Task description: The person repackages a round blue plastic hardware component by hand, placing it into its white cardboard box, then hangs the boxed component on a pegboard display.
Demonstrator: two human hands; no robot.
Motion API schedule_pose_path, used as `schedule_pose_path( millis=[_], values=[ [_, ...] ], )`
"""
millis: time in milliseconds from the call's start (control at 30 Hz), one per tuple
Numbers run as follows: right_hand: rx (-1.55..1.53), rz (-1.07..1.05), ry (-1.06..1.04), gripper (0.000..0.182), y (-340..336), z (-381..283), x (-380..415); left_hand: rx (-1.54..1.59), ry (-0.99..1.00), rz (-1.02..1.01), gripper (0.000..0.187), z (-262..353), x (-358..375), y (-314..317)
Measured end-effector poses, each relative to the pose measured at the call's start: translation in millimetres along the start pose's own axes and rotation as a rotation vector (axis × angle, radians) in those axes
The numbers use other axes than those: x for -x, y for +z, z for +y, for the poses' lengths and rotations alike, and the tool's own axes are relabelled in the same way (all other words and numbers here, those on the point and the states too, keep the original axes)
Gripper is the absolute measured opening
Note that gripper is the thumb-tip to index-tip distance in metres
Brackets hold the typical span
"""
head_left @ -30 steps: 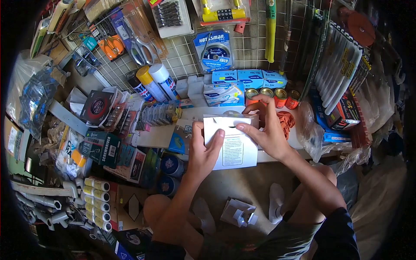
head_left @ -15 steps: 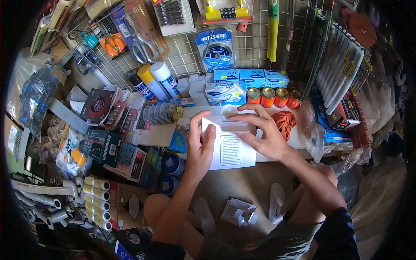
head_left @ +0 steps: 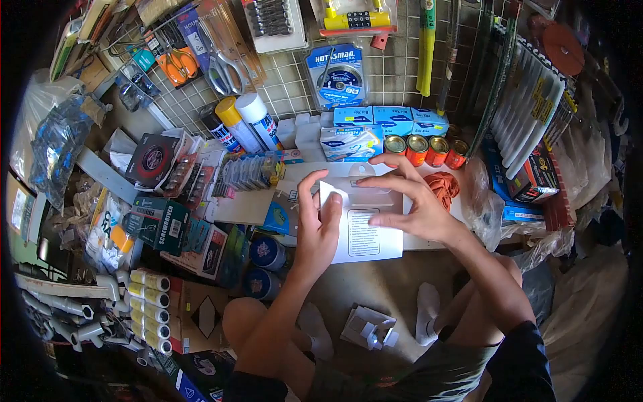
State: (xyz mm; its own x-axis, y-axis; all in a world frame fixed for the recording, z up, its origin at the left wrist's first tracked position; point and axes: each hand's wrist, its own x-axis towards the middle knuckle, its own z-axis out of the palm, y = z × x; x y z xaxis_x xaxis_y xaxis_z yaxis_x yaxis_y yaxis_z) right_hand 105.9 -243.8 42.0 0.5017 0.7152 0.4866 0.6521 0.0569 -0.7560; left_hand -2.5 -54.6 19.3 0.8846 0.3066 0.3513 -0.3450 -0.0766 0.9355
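I hold a flat white box (head_left: 365,236) with a printed label on its face, above the floor in front of a low white shelf (head_left: 241,208). My left hand (head_left: 315,224) grips its left edge, thumb on the front. My right hand (head_left: 408,201) lies spread over the box's upper right part, fingers pressing on its top flap. A clear blister piece lies just behind the box. A small white cardboard package (head_left: 368,328) rests on the floor between my feet.
Four small tins (head_left: 425,149) and blue boxes (head_left: 388,120) stand behind the box. Spray cans (head_left: 241,124) lean at the left. A wire grid wall (head_left: 288,74) carries packaged tools. Boxes and tape rolls (head_left: 151,305) crowd the left; plastic bags (head_left: 482,194) lie right.
My right hand has slid down from the box's top edge and flattened over its upper part. The box tilted flatter and shifted slightly right. The left hand kept its grip.
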Motion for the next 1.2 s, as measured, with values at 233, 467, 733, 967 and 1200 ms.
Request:
schedule_pose_path(
  millis=[233, 467, 733, 967, 1200],
  values=[
    [0.108, 0.007, -0.072, 0.043, 4.2, -3.6, -0.2, 0.049, 0.047, 0.023, 0.047, -3.3, -0.5, 2.2],
    [0.104, 0.09, 0.061, 0.037, 7.5, -3.0, 0.4, 0.03, 0.012, -0.009, 0.045, 1.2, 1.9, 4.0],
    [0.306, -0.039, -0.108, 0.046, 5.6, -9.3, -0.3, -0.139, 0.1, -0.035, 0.044, -7.3, 0.4, -0.7],
    [0.23, -0.026, 0.041, 0.042, 6.2, -5.5, 2.4, -0.064, 0.026, -0.058, 0.045, -4.5, 2.9, 2.8],
    [0.332, -0.092, -0.056, 0.057, 0.0, -9.3, 0.9, -0.149, -0.023, -0.065, 0.044, -6.7, 7.2, 6.6]
  ],
)
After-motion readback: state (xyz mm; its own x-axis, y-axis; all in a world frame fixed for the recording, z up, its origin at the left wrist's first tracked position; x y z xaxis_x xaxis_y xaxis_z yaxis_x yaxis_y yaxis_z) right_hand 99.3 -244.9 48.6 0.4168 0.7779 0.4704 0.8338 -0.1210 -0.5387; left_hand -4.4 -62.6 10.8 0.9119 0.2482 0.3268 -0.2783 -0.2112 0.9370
